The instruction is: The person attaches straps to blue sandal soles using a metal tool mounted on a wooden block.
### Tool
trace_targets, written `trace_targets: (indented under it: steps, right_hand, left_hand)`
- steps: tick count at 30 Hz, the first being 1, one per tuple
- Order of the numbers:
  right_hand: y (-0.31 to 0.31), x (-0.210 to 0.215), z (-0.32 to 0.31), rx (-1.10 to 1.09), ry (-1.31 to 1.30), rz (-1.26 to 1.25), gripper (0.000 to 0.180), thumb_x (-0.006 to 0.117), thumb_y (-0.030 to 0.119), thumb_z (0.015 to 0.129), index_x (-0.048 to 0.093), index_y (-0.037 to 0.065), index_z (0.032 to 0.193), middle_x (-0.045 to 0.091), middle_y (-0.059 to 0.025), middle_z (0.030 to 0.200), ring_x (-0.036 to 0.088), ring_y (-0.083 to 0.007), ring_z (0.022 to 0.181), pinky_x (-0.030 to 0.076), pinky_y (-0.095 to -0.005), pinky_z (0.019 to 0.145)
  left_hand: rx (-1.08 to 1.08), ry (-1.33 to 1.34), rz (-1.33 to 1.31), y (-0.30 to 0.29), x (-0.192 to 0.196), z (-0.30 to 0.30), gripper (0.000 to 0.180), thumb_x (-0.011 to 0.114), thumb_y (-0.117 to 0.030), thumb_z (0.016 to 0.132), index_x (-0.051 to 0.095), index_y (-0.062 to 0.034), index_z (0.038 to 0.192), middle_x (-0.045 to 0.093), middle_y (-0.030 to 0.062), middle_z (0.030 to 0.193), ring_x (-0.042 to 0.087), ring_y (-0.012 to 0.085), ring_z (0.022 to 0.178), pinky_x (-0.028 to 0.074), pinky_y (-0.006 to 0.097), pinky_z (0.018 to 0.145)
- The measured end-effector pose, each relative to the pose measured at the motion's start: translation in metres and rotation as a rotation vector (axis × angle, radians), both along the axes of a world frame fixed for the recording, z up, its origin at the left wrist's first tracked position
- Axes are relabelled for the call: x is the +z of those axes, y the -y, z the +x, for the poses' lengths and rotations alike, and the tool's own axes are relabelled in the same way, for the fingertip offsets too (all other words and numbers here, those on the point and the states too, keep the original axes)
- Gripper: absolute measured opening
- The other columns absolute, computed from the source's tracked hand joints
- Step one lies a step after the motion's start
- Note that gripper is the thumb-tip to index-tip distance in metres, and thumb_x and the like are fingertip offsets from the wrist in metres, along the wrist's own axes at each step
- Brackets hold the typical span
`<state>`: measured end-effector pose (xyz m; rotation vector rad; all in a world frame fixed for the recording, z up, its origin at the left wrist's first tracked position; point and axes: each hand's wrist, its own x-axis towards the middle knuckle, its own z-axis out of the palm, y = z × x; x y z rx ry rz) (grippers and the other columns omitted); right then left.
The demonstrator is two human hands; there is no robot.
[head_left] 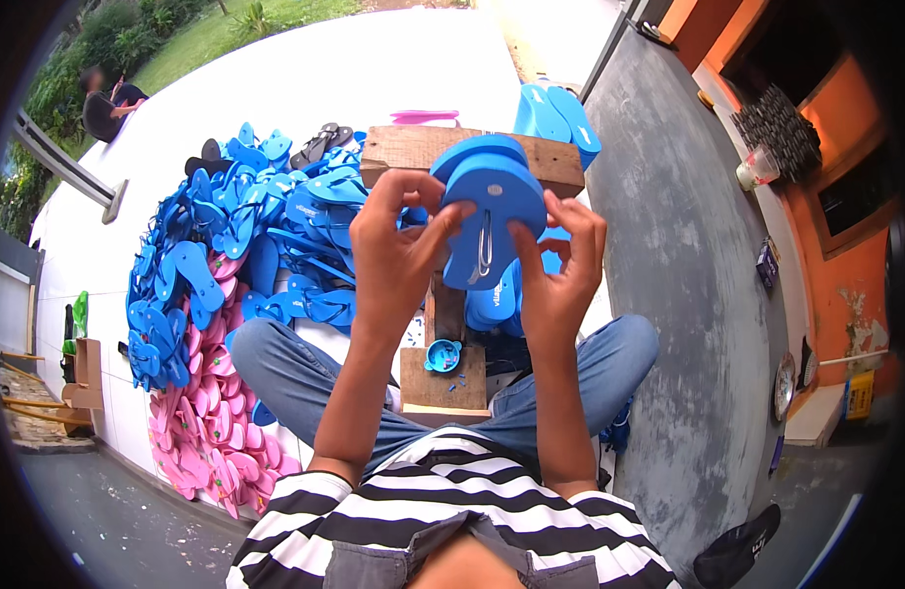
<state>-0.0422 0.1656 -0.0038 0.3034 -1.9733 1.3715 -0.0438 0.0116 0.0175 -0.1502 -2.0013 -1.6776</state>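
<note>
**Both hands on a blue sandal sole, above the wooden block**

Right now the person sits cross-legged in jeans and a striped shirt, holding a blue sandal sole (492, 201) up at chest height, over the lap. The left hand (398, 245) clamps its left edge — thumb on the near face, fingers curled round the top and back. The right hand (560, 265) grips the right and lower edge, its thumb pressed on the face beside a thin metal wire tool (484, 245) that hangs down the middle of the sole from a small hole. A second blue sole seems to lie behind the first; I cannot tell whether they are joined.

Below the hands a wooden block (442, 378) lies between the knees, with a small blue cup-shaped piece (442, 355) on it. Behind the sole a rough wooden plank (403, 147) lies crosswise, and more blue soles (555, 118) stand just past it.

To the person's left, a large heap of blue sandals (236, 236) spreads over the white floor, with a heap of pink sandals (212, 432) nearer the knee. Far off at the upper left, another person (104, 103) sits by the grass. On the right runs grey concrete, with an orange wall (845, 285) beyond.
</note>
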Motion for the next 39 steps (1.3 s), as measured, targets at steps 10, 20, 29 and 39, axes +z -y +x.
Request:
trace_targets:
  steps: [10,20,29,39]
  right_hand:
    - [0.001,-0.001,-0.017,0.045,-0.002,-0.012,0.036,0.076,0.009,0.082,0.064,0.007,0.116,0.058,-0.0103,0.108,0.062,-0.0197,0.094,0.055,-0.0273,0.065]
    - [-0.028,-0.170,0.037,0.113,0.576,0.163,0.016,0.058,0.018,0.094,0.065,0.007,0.103,0.066,-0.0114,0.089,0.067,-0.0262,0.079,0.051,-0.0397,0.068]
    - [0.009,-0.312,0.108,0.464,0.896,1.000,0.062,0.058,0.017,0.083,0.043,0.018,0.143,0.070,-0.0179,0.086,0.069,-0.0360,0.076,0.054,-0.0515,0.064]
    - [0.014,-0.336,0.104,0.492,0.942,1.155,0.075,0.059,0.018,0.082,0.031,0.018,0.151,0.071,-0.0202,0.084,0.070,-0.0375,0.075,0.055,-0.0509,0.067]
  left_hand:
    - [0.053,-0.146,0.144,-0.006,-0.017,-0.011,0.018,0.076,0.002,0.081,0.060,-0.0002,0.089,0.064,0.0051,0.080,0.066,0.0108,0.074,0.056,0.023,0.059]
    - [-0.098,0.437,-0.578,0.032,-0.222,0.044,0.036,0.077,-0.025,0.081,0.059,-0.0063,0.107,0.064,0.0099,0.085,0.065,0.0283,0.076,0.051,0.038,0.064]
    - [-0.217,0.682,-1.142,0.011,-0.362,0.096,0.053,0.074,-0.009,0.072,0.046,-0.0014,0.116,0.055,0.0169,0.110,0.062,0.0376,0.099,0.057,0.046,0.074]
    - [-0.273,0.663,-1.024,0.011,-0.355,0.094,0.050,0.073,-0.004,0.068,0.047,-0.0025,0.111,0.056,0.0175,0.107,0.062,0.0383,0.096,0.056,0.048,0.074]
